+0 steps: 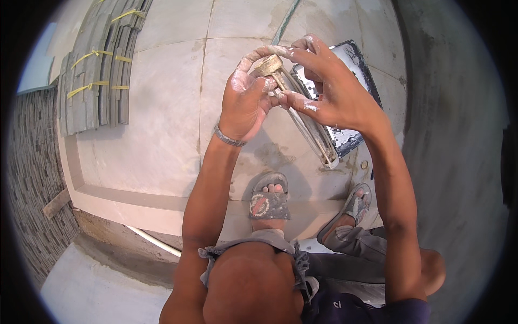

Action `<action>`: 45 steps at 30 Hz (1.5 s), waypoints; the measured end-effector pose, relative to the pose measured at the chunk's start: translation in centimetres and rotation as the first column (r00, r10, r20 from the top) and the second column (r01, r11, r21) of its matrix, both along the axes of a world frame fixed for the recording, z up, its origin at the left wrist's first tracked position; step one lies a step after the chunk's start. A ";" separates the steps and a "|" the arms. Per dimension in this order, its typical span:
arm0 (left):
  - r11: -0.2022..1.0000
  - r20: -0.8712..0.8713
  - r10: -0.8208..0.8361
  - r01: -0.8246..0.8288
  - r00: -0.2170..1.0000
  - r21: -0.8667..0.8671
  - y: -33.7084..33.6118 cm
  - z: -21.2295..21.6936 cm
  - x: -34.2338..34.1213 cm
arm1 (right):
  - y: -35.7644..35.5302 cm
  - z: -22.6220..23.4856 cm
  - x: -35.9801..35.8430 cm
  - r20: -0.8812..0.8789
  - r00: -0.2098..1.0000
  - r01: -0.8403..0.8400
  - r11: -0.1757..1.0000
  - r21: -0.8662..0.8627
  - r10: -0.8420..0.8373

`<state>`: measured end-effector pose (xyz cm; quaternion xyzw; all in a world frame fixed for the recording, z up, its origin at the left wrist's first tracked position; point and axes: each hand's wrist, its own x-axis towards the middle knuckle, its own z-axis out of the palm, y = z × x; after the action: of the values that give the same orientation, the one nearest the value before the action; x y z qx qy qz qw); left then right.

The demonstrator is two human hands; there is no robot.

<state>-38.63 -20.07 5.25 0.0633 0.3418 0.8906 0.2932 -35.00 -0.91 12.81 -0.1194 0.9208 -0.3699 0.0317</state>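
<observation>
My left hand, dusted white and wearing a wristband, is closed round a short, round beige piece like a small roll or disc. Close against it, my right hand is curled, its thumb and fingers bent toward the left fingertips; what they pinch is hidden. Below the hands, a long narrow pale frame or bar slants down to the right; whether it joins the round piece I cannot tell. Behind my right hand lies a black-rimmed tray smeared with white material.
Bundles of grey stone strips bound with yellow straps lie at the left. A thin greenish rod runs up from the hands over the large pale tiles. My sandalled feet are near the ledge; a white pipe lies below it.
</observation>
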 end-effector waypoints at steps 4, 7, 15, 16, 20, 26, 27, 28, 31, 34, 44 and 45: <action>0.981 -0.153 0.097 -0.120 0.984 -0.151 -0.3 -0.5 0.0 | -0.5 1.1 0.0 0.083 0.996 0.032 0.999 -0.019 -0.031; 0.969 -0.248 0.080 -0.134 0.965 -0.209 -1.6 -0.8 -0.1 | 0.5 -0.7 -0.1 -0.058 0.998 -0.030 0.999 0.032 0.032; 0.929 -0.265 0.106 -0.190 0.958 -0.316 -3.7 -0.4 0.4 | -1.2 -1.3 0.1 -0.143 0.990 -0.006 1.000 0.031 0.011; 0.928 -0.239 0.099 -0.176 0.966 -0.329 -3.9 -0.4 0.4 | -1.4 -1.6 0.2 -0.187 0.982 0.009 1.000 0.024 -0.005; 0.909 -0.249 0.170 -0.249 0.954 -0.335 -3.8 0.1 0.7 | -2.3 -2.8 0.3 -0.300 0.952 0.058 0.998 -0.017 -0.060; 0.924 -0.254 0.165 -0.240 0.953 -0.298 -3.8 -0.2 0.8 | -2.8 -2.8 0.4 -0.265 0.960 0.087 0.995 -0.042 -0.095; 0.933 -0.235 0.154 -0.220 0.960 -0.286 -3.9 -0.2 0.8 | -2.8 -2.8 0.4 -0.269 0.958 0.089 0.995 -0.048 -0.098; 0.941 -0.217 0.143 -0.201 0.966 -0.274 -3.9 -0.2 0.8 | -2.8 -2.9 0.4 -0.268 0.959 0.084 0.995 -0.048 -0.094; 0.949 -0.185 0.147 -0.191 0.972 -0.251 -4.2 -0.5 0.9 | -2.8 -2.7 0.5 -0.246 0.966 0.070 0.997 -0.037 -0.077; 0.969 -0.226 0.111 -0.156 0.968 -0.193 -4.5 -0.8 0.7 | -2.8 -2.4 0.4 -0.265 0.963 0.047 0.999 -0.002 -0.046; 0.955 -0.268 0.089 -0.158 0.959 -0.251 -4.4 0.2 0.8 | -2.1 -0.5 -0.4 -0.056 0.995 -0.077 0.997 0.007 0.077; 0.946 -0.262 0.091 -0.166 0.961 -0.279 -4.3 0.5 0.8 | -2.1 -0.2 -0.6 0.004 0.996 -0.090 0.996 0.015 0.090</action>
<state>-37.85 -24.39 5.73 0.1055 0.5093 0.8313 0.1958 -35.56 -2.97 12.61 -0.1600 0.9171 -0.3615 0.0507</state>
